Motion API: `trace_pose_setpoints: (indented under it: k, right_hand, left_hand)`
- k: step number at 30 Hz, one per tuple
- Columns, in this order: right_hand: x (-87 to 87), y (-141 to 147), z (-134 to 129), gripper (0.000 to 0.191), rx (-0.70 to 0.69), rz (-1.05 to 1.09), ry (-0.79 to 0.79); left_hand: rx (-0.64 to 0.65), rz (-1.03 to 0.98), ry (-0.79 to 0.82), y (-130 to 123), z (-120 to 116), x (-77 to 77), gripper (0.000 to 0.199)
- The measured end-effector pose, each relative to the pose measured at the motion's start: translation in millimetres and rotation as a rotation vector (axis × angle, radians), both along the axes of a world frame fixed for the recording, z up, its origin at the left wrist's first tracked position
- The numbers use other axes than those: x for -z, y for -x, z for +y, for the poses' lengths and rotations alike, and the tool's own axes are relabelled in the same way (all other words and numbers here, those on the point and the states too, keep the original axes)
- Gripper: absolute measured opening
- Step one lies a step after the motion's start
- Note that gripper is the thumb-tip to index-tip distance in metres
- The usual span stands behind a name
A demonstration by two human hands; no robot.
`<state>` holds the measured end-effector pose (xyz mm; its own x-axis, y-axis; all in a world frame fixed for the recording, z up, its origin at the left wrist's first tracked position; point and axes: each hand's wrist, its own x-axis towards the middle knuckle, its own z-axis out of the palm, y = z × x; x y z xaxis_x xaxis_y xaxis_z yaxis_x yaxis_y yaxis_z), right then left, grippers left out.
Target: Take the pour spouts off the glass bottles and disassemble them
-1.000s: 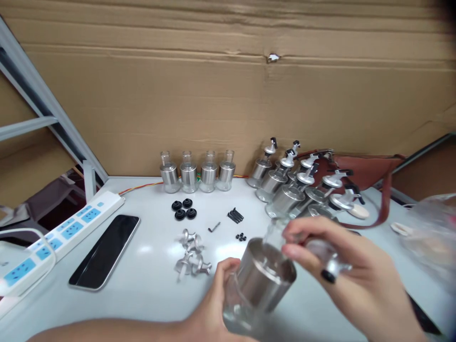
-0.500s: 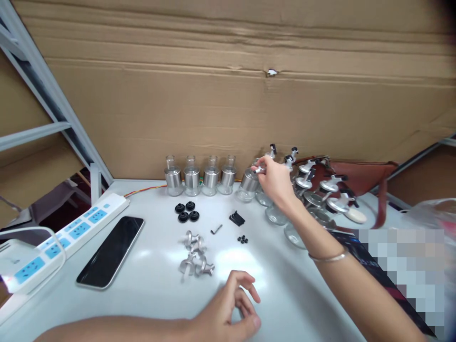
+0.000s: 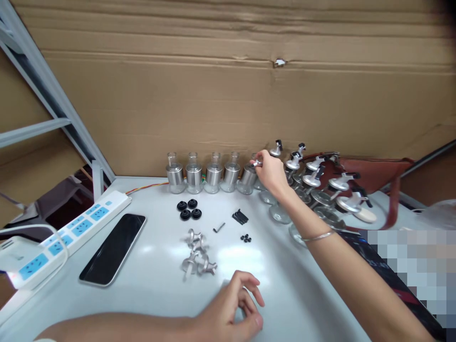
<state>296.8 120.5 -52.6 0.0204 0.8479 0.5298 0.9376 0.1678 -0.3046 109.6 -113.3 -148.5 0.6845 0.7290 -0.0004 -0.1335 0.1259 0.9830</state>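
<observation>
My right hand (image 3: 272,173) is closed at the neck of a glass bottle with a steel sleeve (image 3: 248,179), at the right end of a row of similar bottles (image 3: 213,175). A short silver piece with a dark tip (image 3: 256,164) pokes out from its fingers; its kind is unclear. Low in the view, my left hand (image 3: 237,308) hovers or rests over the table with fingers loosely curled and nothing in them. Ahead of it lie silver pourer tops (image 3: 199,256), black round caps (image 3: 189,210), a small hex key (image 3: 219,227), black levers (image 3: 240,217) and tiny black knobs (image 3: 245,238).
Several bottles with silver pourer tops (image 3: 312,178) crowd the right side, beside a brown leather bag (image 3: 374,175). A phone (image 3: 113,249) and a power strip (image 3: 71,237) lie at left. A cardboard wall (image 3: 178,109) closes off the back.
My right hand has brought the sleeved bottle slightly left, against the end of the row. The left hand keeps its loose curl. The whole view has shifted slightly.
</observation>
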Motion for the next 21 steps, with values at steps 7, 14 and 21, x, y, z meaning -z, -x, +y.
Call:
trace_pose_setpoints:
  k: [7,14,21]
  right_hand:
    - [15.9,9,-55,0.025,-0.251,-0.074,-0.010]
    - [58.3,32,-126,0.030,-0.499,-0.307,0.210]
    - [58.0,43,-121,0.029,-0.487,-0.366,0.300]
  left_hand:
    - [0.008,-0.009,0.022,-2,2,4.3,0.042]
    - [0.029,0.009,0.055,-1,2,-0.7,0.037]
    - [0.061,0.029,0.030,1,3,-6.6,0.032]
